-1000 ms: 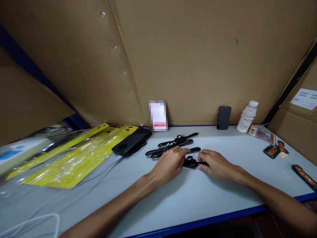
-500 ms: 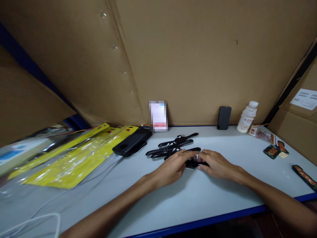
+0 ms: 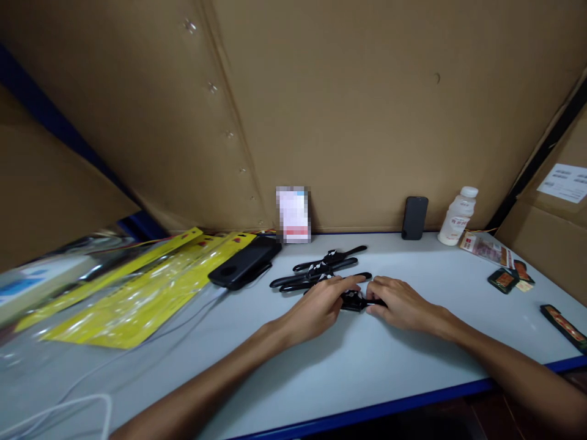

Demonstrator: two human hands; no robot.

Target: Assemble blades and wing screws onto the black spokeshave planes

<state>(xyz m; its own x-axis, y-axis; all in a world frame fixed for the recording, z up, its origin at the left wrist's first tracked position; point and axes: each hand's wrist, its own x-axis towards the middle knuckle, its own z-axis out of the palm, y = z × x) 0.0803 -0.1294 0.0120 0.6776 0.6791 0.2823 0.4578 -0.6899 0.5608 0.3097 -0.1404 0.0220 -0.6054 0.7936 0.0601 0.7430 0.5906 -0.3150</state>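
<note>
A black spokeshave (image 3: 353,300) with pale screws on its middle lies low over the table between my two hands. My left hand (image 3: 318,308) is wrapped round its left end, which it mostly hides, with the index finger reaching across above the middle. On the right, my right hand (image 3: 401,305) has its thumb and fingers closed on the other handle. Just beyond my hands, several similar black spokeshaves (image 3: 331,258) lie side by side with their handles pointing left and right.
At left, yellow-and-clear plastic packages (image 3: 151,299) spread beside a black device (image 3: 245,263) with a cable. A lit screen (image 3: 293,214), a dark phone (image 3: 415,218) and a bottle (image 3: 458,217) line the cardboard wall. Small food packets (image 3: 503,280) lie at right.
My left index finger has moved slightly and shows more of the spokeshave's middle. My right hand and the other spokeshaves stay where they were.
</note>
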